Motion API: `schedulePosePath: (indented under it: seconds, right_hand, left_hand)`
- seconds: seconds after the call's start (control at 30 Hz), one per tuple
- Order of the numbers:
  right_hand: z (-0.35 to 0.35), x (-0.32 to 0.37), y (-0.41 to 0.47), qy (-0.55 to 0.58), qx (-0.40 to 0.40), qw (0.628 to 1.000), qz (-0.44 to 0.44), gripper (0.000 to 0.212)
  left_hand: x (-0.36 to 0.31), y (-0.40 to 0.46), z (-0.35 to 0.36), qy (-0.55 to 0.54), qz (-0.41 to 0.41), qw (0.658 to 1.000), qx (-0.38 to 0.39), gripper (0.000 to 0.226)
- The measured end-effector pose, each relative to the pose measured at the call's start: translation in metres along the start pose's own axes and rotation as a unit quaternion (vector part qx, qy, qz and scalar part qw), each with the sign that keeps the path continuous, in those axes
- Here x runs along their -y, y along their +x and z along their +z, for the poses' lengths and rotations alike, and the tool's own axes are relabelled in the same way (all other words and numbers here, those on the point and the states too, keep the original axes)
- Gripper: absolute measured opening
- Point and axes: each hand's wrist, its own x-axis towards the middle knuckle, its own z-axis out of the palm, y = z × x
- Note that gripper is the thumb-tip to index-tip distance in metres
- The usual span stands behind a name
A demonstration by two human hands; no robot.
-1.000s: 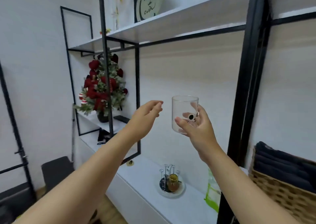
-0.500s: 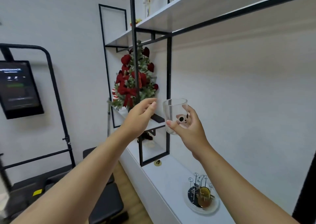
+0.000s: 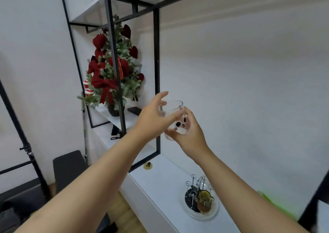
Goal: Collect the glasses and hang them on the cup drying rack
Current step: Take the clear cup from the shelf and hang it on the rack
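Note:
A clear glass [image 3: 175, 120] printed with a cartoon animal face is held upright in the air at mid-frame. My right hand [image 3: 189, 134] grips it from below and behind. My left hand [image 3: 153, 118] touches its left side near the rim, thumb across the front and fingers spread above. Far below, on the white counter [image 3: 160, 188], stands the cup drying rack [image 3: 199, 199]: a round plate with thin wire posts. An amber glass [image 3: 204, 201] hangs upside down on one of its posts.
A black metal shelf frame [image 3: 156, 72] rises just behind my hands. A small tree with red bows [image 3: 110, 76] stands on a lower shelf at the left, with a dark phone [image 3: 134, 110] beside it. A black stool [image 3: 69, 166] sits on the floor.
My left hand has moved right and come onto the glass, which it was apart from before. The view has swung right and down, bringing the rack closer into frame.

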Motion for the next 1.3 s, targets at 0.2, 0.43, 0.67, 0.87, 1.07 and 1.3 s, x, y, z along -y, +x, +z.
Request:
schedulePosePath:
  seconds: [0.2,0.43,0.67,0.87,1.07,1.3]
  right_hand:
    - [0.018,-0.034,0.043,0.024,-0.078,0.995,0.062,0.091]
    - [0.027,-0.073,0.047,0.347,-0.177,0.906,0.162,0.069]
    - [0.02,-0.094,0.046,0.456,-0.276,0.834,0.143,0.046]
    - [-0.016,-0.115,0.022,0.419,-0.319,0.838,0.142,0.048]
    - [-0.036,-0.164,-0.02,0.339,-0.322,0.866,0.176,0.061]
    - [-0.048,-0.244,-0.054,0.167,-0.331,0.899,0.234,0.078]
  left_hand:
    - [0.058,0.069,0.009,-0.078,0.007,0.996,0.052,0.078]
    - [0.101,0.118,0.034,-0.256,-0.026,0.958,0.128,0.071]
    - [0.119,0.122,0.077,-0.327,-0.044,0.924,0.195,0.067]
    - [0.141,0.106,0.11,-0.295,-0.035,0.917,0.267,0.078]
    - [0.188,0.078,0.154,-0.234,-0.087,0.926,0.283,0.051]
    - [0.273,0.05,0.21,-0.137,-0.095,0.933,0.319,0.036]
